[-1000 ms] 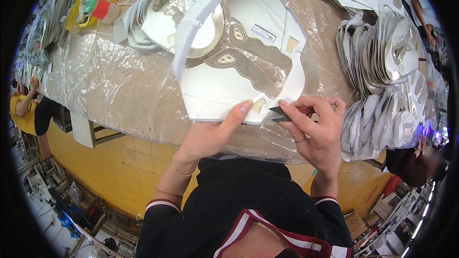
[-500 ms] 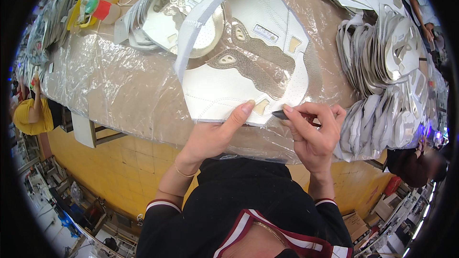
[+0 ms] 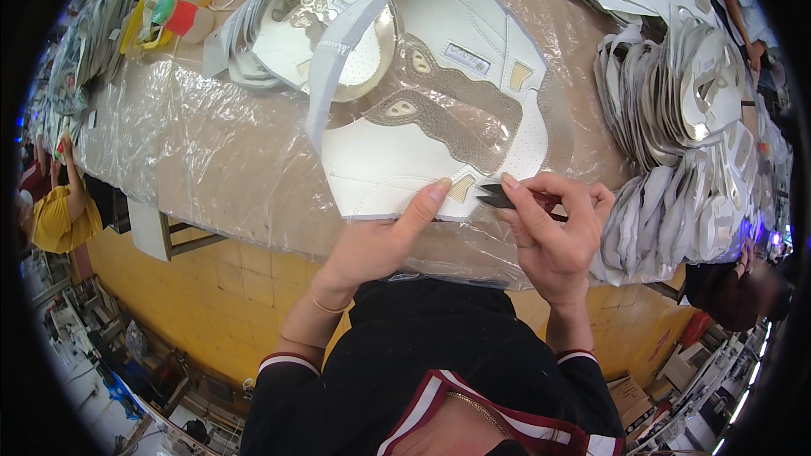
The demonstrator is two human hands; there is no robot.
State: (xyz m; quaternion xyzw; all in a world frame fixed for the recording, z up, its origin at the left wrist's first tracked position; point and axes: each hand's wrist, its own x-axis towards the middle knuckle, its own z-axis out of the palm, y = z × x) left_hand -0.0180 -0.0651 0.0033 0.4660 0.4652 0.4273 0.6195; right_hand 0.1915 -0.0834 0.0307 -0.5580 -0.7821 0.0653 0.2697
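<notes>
At frame centre, the left hand (image 3: 380, 241) presses flat and unclenched on the white shoe upper (image 3: 422, 127) while the right hand (image 3: 553, 232) pinches small dark snips (image 3: 498, 197) at its lower edge.

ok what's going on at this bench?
A person is working on a flat white and silver-grey shoe upper panel lying on a plastic-covered table. The left hand presses the panel's near edge down; the right hand holds small dark snips at that edge. Stacks of grey cut pieces sit to the right.
</notes>
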